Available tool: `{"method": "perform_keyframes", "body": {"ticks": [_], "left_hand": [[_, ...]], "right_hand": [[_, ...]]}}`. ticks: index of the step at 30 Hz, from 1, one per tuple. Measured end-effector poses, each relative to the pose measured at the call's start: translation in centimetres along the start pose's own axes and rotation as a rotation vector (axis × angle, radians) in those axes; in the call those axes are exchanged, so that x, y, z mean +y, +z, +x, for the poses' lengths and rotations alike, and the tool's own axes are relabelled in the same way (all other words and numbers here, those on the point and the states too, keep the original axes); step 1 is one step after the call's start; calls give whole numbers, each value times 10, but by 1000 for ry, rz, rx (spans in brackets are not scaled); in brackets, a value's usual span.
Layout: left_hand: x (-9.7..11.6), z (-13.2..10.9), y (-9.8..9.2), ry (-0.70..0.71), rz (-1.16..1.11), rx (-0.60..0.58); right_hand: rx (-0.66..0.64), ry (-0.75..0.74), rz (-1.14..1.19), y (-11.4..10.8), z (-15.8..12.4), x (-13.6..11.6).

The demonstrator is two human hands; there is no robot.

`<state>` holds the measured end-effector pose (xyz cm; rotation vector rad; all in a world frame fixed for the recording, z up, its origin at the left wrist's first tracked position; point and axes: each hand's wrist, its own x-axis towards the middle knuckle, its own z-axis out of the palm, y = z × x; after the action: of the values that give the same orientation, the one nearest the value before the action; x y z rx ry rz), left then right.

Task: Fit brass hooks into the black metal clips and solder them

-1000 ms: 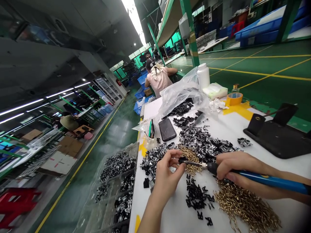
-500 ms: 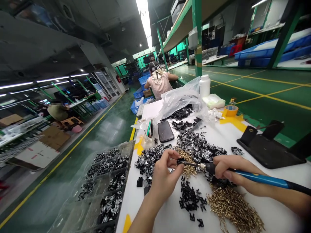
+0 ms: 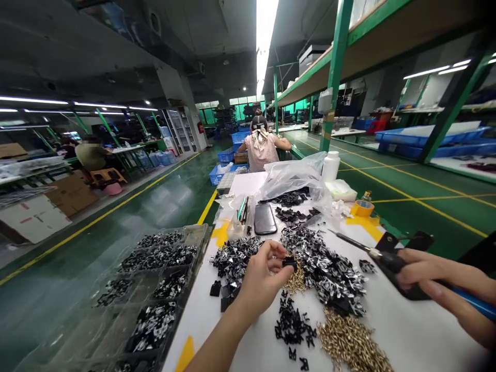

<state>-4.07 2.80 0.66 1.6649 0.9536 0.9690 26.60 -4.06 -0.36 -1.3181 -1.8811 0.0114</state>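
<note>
My left hand (image 3: 263,276) pinches a small black plastic part (image 3: 289,263) between thumb and fingertips, just above a small pile of brass pins (image 3: 296,281). At the right edge, my right hand (image 3: 437,284) grips a blue-handled soldering iron (image 3: 391,262), its thin metal tip pointing up and left. That tip touches nothing. Between my hands lies a heap of black-and-silver clips (image 3: 321,268). Loose black pieces (image 3: 291,325) and a larger pile of brass pins (image 3: 351,343) sit nearer me.
The white workbench (image 3: 248,183) also holds a phone (image 3: 265,218), a plastic bag (image 3: 294,178), a white bottle (image 3: 330,166), tape (image 3: 362,208) and a black stand (image 3: 405,263). A compartment tray of clips (image 3: 151,294) sits left of the bench. A co-worker (image 3: 262,152) sits beyond it.
My right hand has drawn the soldering iron rightward, away from the black part in my left hand. The view has tilted up and levelled.
</note>
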Motion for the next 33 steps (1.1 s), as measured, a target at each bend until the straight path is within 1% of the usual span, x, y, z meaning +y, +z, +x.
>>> {"method": "perform_keyframes", "body": {"ticks": [2,4,6,8,10,12,14,16,18,20,22,24,27,30,33], "left_hand": [[-3,1,1,19,18,6],[-7,2,1,34,46,27],[-9,4,-1,38,81,44],[-10,6,-3,27,108,49],[-9,8,-4,1,139,39],[-7,8,-5,-15,173,26],[-6,8,-6,-19,192,31],[-7,9,-7,-25,202,55],[-9,10,-9,-38,215,70],[-13,13,-10,-39,229,71],[-16,15,-11,-30,240,62],[-18,17,-10,-21,257,54],[-20,17,-7,-4,302,37],[-21,16,-4,-14,359,27],[-20,14,-2,-21,394,47]], "right_hand": [[-6,42,-176,-17,-11,14],[-54,57,-290,-33,-21,22],[-101,68,-333,-44,-31,25],[-159,107,-341,-48,-38,25],[-231,167,-362,-45,-42,26],[-292,213,-393,-36,-45,31],[-317,232,-403,-26,-45,41],[-376,243,-393,-17,-44,53],[-452,255,-397,-13,-42,65],[-491,271,-424,-13,-40,71],[-476,296,-464,-15,-40,70],[-461,326,-503,-15,-40,63],[-458,356,-549,-9,-42,54],[-452,384,-609,-4,-43,54],[-438,406,-664,-9,-41,56]]}}
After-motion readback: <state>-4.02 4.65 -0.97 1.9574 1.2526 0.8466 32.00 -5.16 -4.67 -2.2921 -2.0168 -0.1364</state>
